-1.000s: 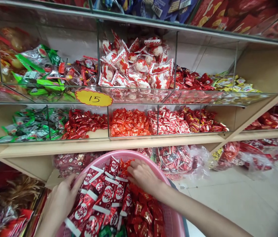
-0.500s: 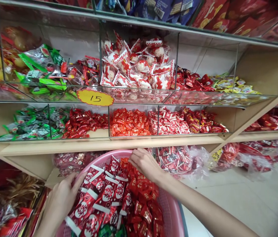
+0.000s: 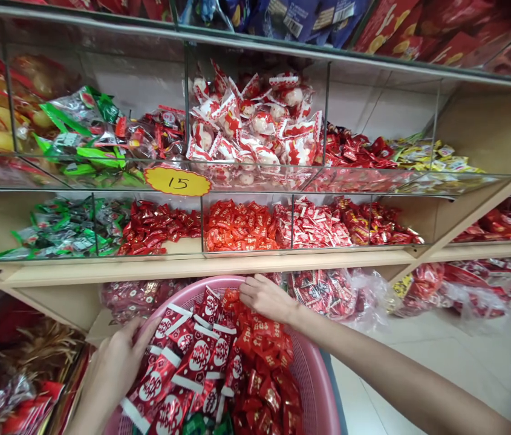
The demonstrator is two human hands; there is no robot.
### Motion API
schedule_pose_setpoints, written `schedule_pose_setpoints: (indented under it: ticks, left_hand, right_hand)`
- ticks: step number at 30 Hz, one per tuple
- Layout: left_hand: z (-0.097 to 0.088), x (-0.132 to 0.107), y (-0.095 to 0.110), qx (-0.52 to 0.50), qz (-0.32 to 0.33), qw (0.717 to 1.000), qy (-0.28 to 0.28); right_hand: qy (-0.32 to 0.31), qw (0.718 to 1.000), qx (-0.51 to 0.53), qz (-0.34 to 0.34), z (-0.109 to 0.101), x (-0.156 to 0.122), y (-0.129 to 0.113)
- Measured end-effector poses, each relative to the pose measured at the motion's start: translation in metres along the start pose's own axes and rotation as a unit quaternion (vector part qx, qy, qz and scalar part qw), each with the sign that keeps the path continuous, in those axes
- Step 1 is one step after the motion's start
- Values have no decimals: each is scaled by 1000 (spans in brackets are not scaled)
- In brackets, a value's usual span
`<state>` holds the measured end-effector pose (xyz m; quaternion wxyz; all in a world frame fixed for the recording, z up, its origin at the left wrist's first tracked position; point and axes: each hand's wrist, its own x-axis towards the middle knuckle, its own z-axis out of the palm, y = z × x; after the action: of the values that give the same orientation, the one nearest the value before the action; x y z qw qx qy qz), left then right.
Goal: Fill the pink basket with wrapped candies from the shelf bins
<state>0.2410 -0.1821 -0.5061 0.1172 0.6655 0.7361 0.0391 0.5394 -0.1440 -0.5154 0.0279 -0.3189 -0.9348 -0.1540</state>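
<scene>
A pink plastic basket (image 3: 318,377) full of wrapped candies stands in front of me. My left hand (image 3: 117,356) is closed on its left rim, beside dark red packets (image 3: 199,353) with white printed characters. Over the far side of the basket, my right hand (image 3: 266,297) is bent down with curled fingers at the small orange-red candies (image 3: 264,335). Its fingertips are hidden, so what they hold cannot be made out. Shiny red candies (image 3: 268,393) lie nearer to me, and green wrappers (image 3: 203,425) show at the bottom edge.
Ahead, a shelf (image 3: 219,263) has glass-divided bins of red, orange-red and green candies. A yellow price tag (image 3: 177,180) reads 15. Clear bags of candy (image 3: 323,293) rest beneath the shelf. At lower left are red packages (image 3: 32,405); pale floor tiles (image 3: 436,368) show at right.
My right hand has shifted slightly right and down, its forearm lying a little flatter. My left hand keeps its place on the rim. The view has moved slightly.
</scene>
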Motion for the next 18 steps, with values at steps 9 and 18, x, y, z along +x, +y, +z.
schedule_pose_setpoints:
  ticks: [9, 18]
  left_hand:
    - [0, -1, 1, 1, -9, 1000, -14]
    - [2, 2, -2, -17, -14, 1000, -17]
  right_hand:
    - [14, 999, -21, 43, 3, -2, -12]
    - [2, 998, -21, 59, -21, -1, -38]
